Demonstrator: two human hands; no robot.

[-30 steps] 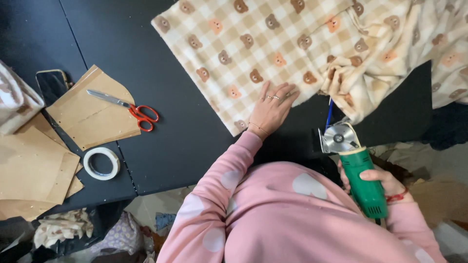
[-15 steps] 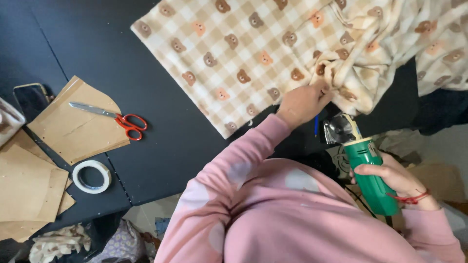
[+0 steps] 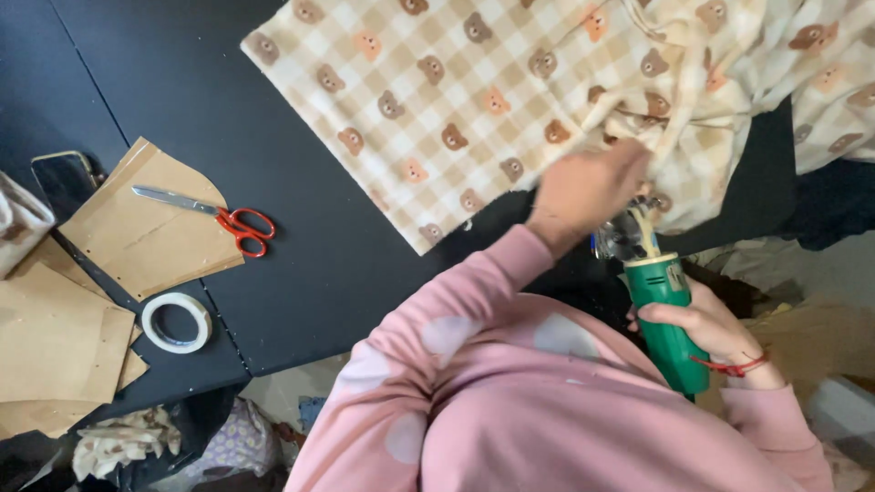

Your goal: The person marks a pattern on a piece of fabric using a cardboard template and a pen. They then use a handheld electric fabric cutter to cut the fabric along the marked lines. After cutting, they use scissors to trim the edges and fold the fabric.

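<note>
Fabric (image 3: 474, 100), cream check with small bear prints, lies spread over the dark table (image 3: 301, 246), bunched up at its near right edge where your hands meet. Your left hand (image 3: 583, 187) is blurred, fingers seemingly closed on the bunched cloth just above the cutter; can't confirm the exact grip. Your right hand (image 3: 697, 323) is wrapped tight round the green handle of the electric rotary cutter (image 3: 652, 287), its round blade at the fabric edge.

Risks: your left fingers sit very close to the blade, so a slip could nick them. Bunched folds could snag, or cut through extra layers.

Labels: a small pale sticker on the green handle, unreadable. No packages or signs. Well apart on the left: red-handled scissors (image 3: 223, 219) on brown paper pattern pieces (image 3: 137, 241), a tape roll (image 3: 176, 322) nearby.
</note>
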